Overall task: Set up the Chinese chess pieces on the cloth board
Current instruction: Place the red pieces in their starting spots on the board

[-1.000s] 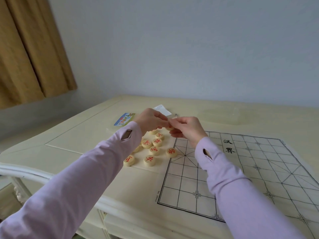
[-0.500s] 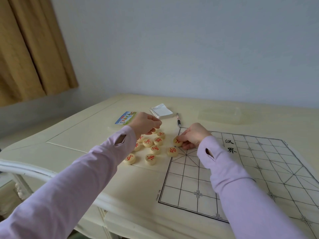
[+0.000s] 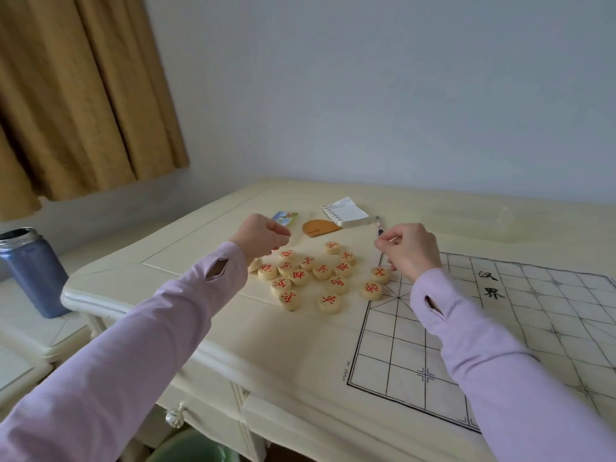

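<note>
Wooden pieces crowd cloth board edge; left hand, right hand grips curled, contents unclear.

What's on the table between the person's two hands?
In the head view, the far edge of the heap of red-lettered chess pieces lies between the left hand and the right hand, with a tan fan-shaped thing just behind it.

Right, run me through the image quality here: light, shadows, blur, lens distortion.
Head view: soft, even light with no glare on the table. There are only faint shadows under the chess pieces, whose red characters read clearly. Head view, right side: the grid lines of the cloth board bow from the wide-angle lens. Head view, bottom corners: the sleeves look soft.
</note>
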### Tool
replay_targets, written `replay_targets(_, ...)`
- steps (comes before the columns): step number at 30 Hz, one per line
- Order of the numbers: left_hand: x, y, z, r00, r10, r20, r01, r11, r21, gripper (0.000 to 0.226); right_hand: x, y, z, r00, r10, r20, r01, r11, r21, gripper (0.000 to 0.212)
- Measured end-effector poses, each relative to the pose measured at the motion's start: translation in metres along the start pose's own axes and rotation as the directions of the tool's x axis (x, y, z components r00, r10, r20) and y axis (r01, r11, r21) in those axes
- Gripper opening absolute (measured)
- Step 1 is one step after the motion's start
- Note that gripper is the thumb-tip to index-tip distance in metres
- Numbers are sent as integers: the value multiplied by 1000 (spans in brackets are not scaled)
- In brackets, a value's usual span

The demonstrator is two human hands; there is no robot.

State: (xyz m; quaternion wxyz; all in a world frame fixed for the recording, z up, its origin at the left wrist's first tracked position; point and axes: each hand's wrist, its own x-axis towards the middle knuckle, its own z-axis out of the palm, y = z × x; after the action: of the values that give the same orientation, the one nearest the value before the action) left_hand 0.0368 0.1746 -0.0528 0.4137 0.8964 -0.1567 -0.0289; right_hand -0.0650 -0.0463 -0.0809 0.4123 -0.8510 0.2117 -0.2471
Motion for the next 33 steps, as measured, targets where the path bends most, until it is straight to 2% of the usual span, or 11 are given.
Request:
replay_targets(3,-2,-6,-4,1000,0,-8,1,998,58,17,-3,-3,3,998,-68,-10,68,997,27,7)
replay_targets(5,-4,-8,-4,1000,14,7,-14,996,91,17,-6,-7,6,994,-111,-4,111,992,50,13)
replay_targets(9,-9,-1,5,988,109,112,-128,975,180,22,-12,-13,11,984,-178,20,175,980,96,19)
replay_targets(12,-11,9,11,969,166,183,-215,931,295,29,-13,-13,11,981,-191,28,186,975,125,20)
replay_targets(17,-8,19,18,934,132,333,-289,828,481,36,-13,-13,9,983,-178,41,171,976,137,22)
replay_targets(20,-6,22,22,926,118,358,-313,770,555,38,-13,-13,9,984,-174,47,166,975,147,22)
replay_targets(24,-1,21,22,931,90,354,-294,759,581,28,-13,-13,8,984,-169,52,159,974,160,22)
replay_targets(27,0,19,24,929,87,361,-300,748,591,8,-13,-12,8,985,-162,58,151,974,168,22)
replay_targets(33,-1,18,22,939,83,333,-267,786,558,12,-14,-13,8,985,-162,64,150,976,161,21)
